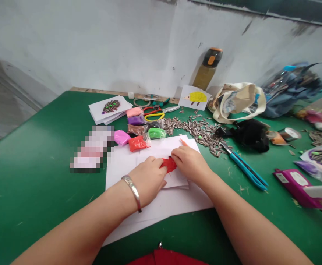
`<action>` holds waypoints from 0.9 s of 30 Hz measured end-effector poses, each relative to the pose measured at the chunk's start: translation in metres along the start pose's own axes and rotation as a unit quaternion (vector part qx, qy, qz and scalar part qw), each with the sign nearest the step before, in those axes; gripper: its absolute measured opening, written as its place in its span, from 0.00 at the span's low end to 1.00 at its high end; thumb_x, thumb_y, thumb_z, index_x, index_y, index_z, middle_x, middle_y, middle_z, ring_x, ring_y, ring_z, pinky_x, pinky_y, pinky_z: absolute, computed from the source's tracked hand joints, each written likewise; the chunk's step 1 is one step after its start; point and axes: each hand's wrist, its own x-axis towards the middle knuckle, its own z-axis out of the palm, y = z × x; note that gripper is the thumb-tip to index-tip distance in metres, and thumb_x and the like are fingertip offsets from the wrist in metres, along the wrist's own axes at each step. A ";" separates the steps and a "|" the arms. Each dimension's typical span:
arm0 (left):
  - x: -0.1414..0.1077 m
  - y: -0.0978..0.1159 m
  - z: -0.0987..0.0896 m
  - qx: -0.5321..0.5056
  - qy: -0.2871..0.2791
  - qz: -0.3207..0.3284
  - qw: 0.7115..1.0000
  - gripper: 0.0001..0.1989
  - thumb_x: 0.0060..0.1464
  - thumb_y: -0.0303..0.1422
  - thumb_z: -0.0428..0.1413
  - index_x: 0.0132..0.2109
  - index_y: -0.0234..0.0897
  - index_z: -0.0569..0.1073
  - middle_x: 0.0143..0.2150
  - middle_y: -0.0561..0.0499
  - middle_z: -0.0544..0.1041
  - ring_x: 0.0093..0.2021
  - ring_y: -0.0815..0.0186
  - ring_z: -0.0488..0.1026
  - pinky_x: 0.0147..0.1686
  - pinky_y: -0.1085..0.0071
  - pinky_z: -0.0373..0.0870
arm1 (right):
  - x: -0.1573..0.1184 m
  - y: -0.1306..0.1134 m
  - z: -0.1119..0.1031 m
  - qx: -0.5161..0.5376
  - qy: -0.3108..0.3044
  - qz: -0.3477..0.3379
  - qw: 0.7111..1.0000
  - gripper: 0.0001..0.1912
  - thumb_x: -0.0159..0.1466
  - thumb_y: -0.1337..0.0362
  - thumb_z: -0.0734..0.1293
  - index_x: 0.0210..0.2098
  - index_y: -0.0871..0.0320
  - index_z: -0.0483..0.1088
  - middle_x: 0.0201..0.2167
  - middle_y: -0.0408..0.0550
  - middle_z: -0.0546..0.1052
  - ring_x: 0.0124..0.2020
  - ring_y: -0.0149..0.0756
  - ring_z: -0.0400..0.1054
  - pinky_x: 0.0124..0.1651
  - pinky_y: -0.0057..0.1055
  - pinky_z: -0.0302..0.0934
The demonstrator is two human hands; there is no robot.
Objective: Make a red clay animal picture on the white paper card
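Observation:
A flattened patch of red modelling clay (169,165) lies on a small white card (174,181), which rests on larger white paper (155,209). My left hand (147,178), with a silver bracelet (133,191) at the wrist, has its curled fingers against the clay's left edge. From the other side my right hand (190,162) is closed, fingertips pressed together at the clay's upper right. A small dark bit shows by those fingertips; what it is I cannot make out. An orange pencil tip (183,142) sticks out behind my right hand.
Clay packets, among them red (138,143) and green (156,133), lie beyond the paper. Scissors (155,116) and sunflower seeds (198,129) lie behind. Right are a blue utility knife (246,169) and purple device (299,187); left, a blurred-out phone (93,149). A bottle (208,68) stands by the wall.

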 end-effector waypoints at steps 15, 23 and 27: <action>0.000 -0.001 0.002 0.010 0.013 0.010 1.000 0.11 0.59 0.32 0.52 0.46 0.32 0.74 0.46 0.42 0.73 0.46 0.56 0.68 0.46 0.62 0.66 | 0.002 0.002 0.000 0.071 0.016 0.010 0.997 0.14 0.65 0.71 0.58 0.25 0.55 0.67 0.23 0.38 0.70 0.25 0.29 0.62 0.66 0.38 0.47; 0.000 0.001 -0.004 0.000 -0.003 0.010 1.000 0.11 0.58 0.30 0.52 0.47 0.32 0.73 0.46 0.42 0.73 0.46 0.56 0.68 0.46 0.62 0.65 | -0.003 -0.008 -0.003 0.031 -0.024 -0.016 0.999 0.14 0.65 0.70 0.57 0.27 0.56 0.70 0.26 0.42 0.74 0.30 0.31 0.67 0.62 0.41 0.49; 0.000 0.001 -0.002 -0.008 0.004 0.007 1.000 0.12 0.58 0.30 0.52 0.48 0.32 0.73 0.47 0.43 0.72 0.46 0.55 0.67 0.47 0.61 0.65 | -0.001 -0.014 0.002 -0.017 -0.031 -0.003 0.999 0.14 0.67 0.69 0.56 0.28 0.58 0.69 0.26 0.46 0.73 0.32 0.34 0.67 0.58 0.39 0.53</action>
